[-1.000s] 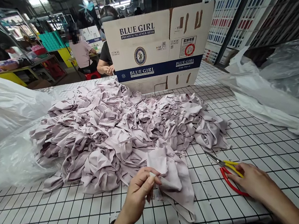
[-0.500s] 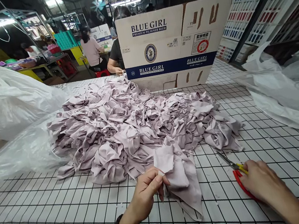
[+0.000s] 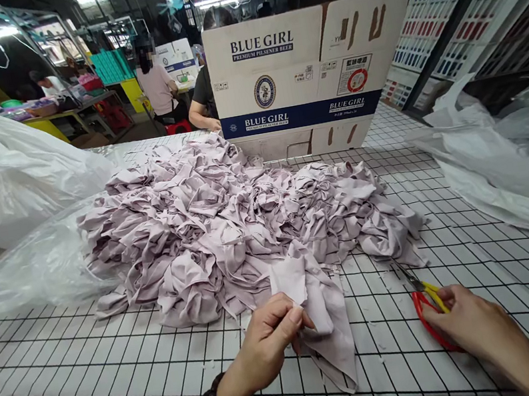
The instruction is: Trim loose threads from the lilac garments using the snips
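My left hand [image 3: 275, 338], with a dark bead bracelet on the wrist, pinches the edge of a pale lilac cloth piece [image 3: 331, 312] at the front of the table. The rest of that piece drapes over the tabletop and meets a large heap of crumpled lilac cloth pieces [image 3: 228, 224] behind it. To the right, my right hand [image 3: 467, 319] is closed on scissors [image 3: 428, 299] with one red and one yellow handle. Their blades point away from me toward the heap, apart from the pinched cloth. Part of the handles is hidden by my fingers.
A white and blue cardboard sheet [image 3: 296, 84] stands upright behind the heap, with a person [image 3: 202, 100] partly hidden behind it. Plastic bags [image 3: 27, 177] lie at the left, and another plastic bag [image 3: 502, 165] at the right. Small scraps dot the checked tablecloth [image 3: 134, 361].
My left hand has shifted slightly right, still pinching the cloth. In my right hand the scissors have turned a little and their handles show farther apart.
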Motion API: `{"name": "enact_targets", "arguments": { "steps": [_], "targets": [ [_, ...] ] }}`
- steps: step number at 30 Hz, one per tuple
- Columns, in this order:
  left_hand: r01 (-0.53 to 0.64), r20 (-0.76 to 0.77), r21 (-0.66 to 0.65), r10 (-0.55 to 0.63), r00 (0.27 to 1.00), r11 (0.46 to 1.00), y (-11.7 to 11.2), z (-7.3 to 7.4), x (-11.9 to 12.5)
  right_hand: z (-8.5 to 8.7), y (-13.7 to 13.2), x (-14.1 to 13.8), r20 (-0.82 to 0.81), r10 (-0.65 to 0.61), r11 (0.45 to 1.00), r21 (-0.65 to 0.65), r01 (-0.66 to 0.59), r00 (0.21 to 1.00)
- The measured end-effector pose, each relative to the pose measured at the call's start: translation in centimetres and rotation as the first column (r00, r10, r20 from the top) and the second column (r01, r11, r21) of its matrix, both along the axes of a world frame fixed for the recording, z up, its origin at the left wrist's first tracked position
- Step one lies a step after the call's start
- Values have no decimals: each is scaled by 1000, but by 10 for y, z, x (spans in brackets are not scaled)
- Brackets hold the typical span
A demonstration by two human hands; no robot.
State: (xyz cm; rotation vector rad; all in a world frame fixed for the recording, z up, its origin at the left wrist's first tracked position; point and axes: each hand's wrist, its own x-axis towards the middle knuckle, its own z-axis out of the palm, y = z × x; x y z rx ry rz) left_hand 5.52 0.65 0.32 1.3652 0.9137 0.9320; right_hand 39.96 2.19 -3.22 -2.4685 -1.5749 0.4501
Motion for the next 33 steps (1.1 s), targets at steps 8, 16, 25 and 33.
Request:
{"name": "enact_targets", "arguments": {
  "steps": [8,16,25,33],
  "targets": [
    [49,32,-11,-49,998,999,4,7,7,32,-18,-49,-316,151,988,25,-151,937],
    [112,-72,43,-108,991,993,5,9,9,71,-41,-108,-477,433,890,93,-446,765],
    [168,-111,127,-154,982,978,5,12,8,64,-39,-123,-392,512,858,188,-478,764],
    [163,-106,162,-147,983,973,5,15,7,62,-40,-123,-333,545,838,184,-513,770]
  ]
}}
